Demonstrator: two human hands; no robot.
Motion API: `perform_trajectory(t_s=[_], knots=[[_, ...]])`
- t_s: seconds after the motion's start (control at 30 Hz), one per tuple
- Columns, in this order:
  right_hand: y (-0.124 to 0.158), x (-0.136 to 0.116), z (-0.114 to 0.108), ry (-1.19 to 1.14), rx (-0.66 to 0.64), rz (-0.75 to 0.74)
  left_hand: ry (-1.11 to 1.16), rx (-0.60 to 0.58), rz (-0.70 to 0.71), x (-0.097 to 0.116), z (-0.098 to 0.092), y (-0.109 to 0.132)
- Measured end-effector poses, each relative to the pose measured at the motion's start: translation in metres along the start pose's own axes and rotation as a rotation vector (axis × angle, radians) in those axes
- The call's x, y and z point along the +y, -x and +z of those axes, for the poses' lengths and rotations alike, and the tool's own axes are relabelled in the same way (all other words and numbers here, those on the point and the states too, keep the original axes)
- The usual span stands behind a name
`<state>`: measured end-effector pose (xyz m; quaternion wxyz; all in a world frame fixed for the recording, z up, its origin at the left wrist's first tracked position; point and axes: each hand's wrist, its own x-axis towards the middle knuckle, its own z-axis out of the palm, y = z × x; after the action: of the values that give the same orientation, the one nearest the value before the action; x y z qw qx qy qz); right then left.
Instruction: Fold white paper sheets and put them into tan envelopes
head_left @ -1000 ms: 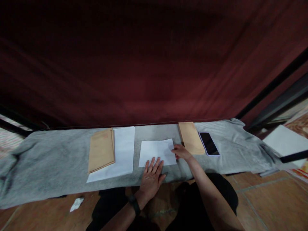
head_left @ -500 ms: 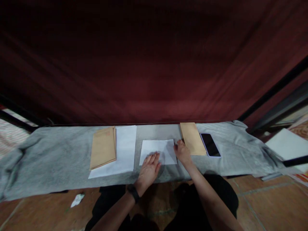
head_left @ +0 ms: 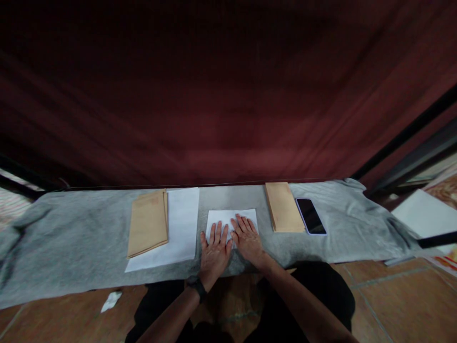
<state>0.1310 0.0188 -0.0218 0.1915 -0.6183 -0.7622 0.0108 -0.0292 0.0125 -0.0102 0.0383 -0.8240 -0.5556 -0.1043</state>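
Note:
A small white sheet of paper (head_left: 225, 216), perhaps folded, lies on the grey cloth in front of me. My left hand (head_left: 214, 252) rests flat on its near left part, fingers spread, with a dark watch on the wrist. On its right part my right hand (head_left: 247, 238) presses down flat, fingers stretched out. The two thumbs are close together near the middle of the paper, and the hands cover much of its lower half. To the left, several brown envelopes (head_left: 148, 224) lie over larger white sheets (head_left: 183, 224). More brown envelopes (head_left: 285, 207) sit to the right.
A phone with a purple edge (head_left: 311, 216) lies beside the right envelopes. Grey cloth (head_left: 85, 233) covers the narrow bench, with a dark red panel (head_left: 228, 119) behind. A crumpled white scrap (head_left: 111, 301) is on the tiled floor. Dark metal bars stand at both sides.
My right hand has moved left from the paper's right edge onto its surface and spread flat. My left hand has shifted slightly left and spread its fingers.

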Motion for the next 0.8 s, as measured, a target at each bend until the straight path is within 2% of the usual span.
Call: perform_trajectory(t_s=[0.47, 0.8], knots=[[0.003, 0.001, 0.004, 0.089, 0.065, 0.033, 0.053, -0.003, -0.018, 0.002, -0.003, 0.002], [0.015, 0.000, 0.000, 0.221, 0.093, 0.202, 0.111, 0.015, -0.018, 0.002, -0.002, 0.001]])
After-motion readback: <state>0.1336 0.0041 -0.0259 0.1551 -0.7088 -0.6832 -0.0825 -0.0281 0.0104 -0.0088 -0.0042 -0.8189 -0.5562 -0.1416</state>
